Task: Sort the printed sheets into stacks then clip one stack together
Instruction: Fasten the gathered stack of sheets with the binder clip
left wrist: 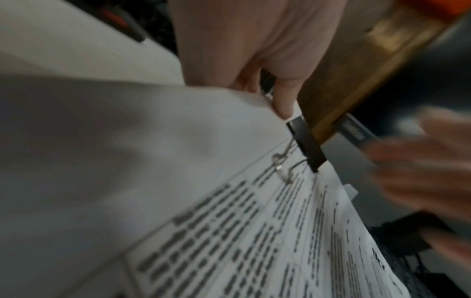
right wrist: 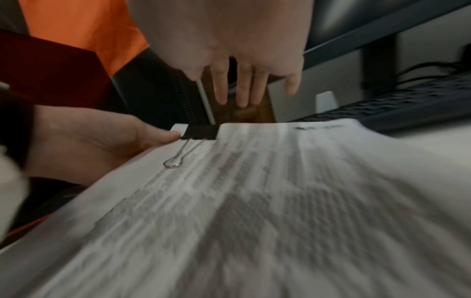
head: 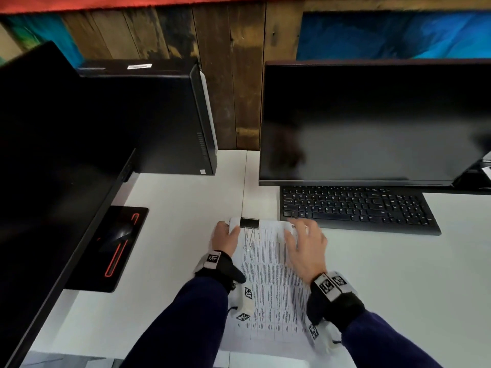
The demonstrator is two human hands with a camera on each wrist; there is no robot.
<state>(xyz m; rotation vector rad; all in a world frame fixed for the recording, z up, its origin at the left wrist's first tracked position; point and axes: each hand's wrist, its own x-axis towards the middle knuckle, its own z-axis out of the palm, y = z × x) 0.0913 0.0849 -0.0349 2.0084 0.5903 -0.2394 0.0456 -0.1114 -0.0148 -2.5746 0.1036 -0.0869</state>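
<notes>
Stack of printed sheets [head: 268,282] on the white desk [head: 180,235] before the keyboard [head: 356,208], black binder clip [head: 249,223] clamped on its far edge; left hand [head: 225,239] pinching the far-left corner beside it, right hand [head: 305,248] apparently hovering above, fingers straight and spread
</notes>
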